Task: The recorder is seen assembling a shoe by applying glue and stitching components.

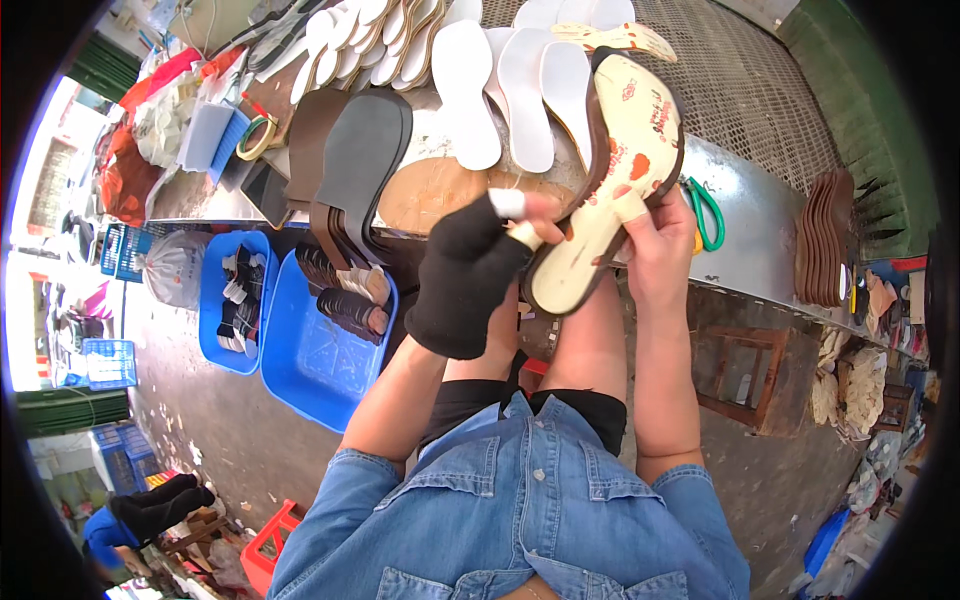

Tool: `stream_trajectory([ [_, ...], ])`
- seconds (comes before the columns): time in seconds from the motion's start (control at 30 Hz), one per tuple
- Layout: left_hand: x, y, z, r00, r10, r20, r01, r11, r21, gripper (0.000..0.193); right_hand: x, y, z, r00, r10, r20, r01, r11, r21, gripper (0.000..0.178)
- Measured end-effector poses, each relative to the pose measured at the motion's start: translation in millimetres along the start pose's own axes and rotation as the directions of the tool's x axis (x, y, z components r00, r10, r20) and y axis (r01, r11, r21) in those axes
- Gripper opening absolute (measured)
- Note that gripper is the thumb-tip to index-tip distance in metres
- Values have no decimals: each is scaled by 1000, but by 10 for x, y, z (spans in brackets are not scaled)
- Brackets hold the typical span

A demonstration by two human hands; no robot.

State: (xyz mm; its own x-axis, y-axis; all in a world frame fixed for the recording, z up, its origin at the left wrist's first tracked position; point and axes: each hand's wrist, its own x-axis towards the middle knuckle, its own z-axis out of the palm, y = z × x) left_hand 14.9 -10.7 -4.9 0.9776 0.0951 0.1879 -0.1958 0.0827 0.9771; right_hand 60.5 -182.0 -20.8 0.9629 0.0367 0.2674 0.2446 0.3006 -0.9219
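Right grip (662, 250), bare-handed, was closed on a cream sole (603, 210) with red markings and a dark rim, the thumb lying on its top face and the fingers reaching round behind. Left grip (480, 245), in a black glove (462, 295) that left the fingertips out, was at the left edge of the same sole, with white tape (508, 204) round a finger. Thumb and finger met near that edge, but I could not tell whether they pinched it. The sole was held up over the person's lap and the near edge of the surface (755, 200), tilted, its wide end far and to the right, its narrow end near and to the left.

Farther off, white soles (466, 95) lay fanned and overlapping, with more piled to their left. Dark grey soles (360, 150) were stacked left of centre. To the right of the right grip lay a green-handled tool (719, 215), and well to the right stood a stack of brown soles (822, 240). Below the surface on the left, two blue tubs stood side by side; the right tub (318, 365) held bundles of dark and tan pieces, the left tub (212, 325) black and white ones.
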Motion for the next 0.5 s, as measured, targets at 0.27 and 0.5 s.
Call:
stream_trajectory([
  [0.27,188,-22,-132,783,-503,365,583,798,-150,27,5,-3,7,994,55,98,-73,979,188,30],
  [0.5,155,49,-44,903,-338,266,261,922,286,19,-17,38,0,994,25,104,-33,997,71,31],
])
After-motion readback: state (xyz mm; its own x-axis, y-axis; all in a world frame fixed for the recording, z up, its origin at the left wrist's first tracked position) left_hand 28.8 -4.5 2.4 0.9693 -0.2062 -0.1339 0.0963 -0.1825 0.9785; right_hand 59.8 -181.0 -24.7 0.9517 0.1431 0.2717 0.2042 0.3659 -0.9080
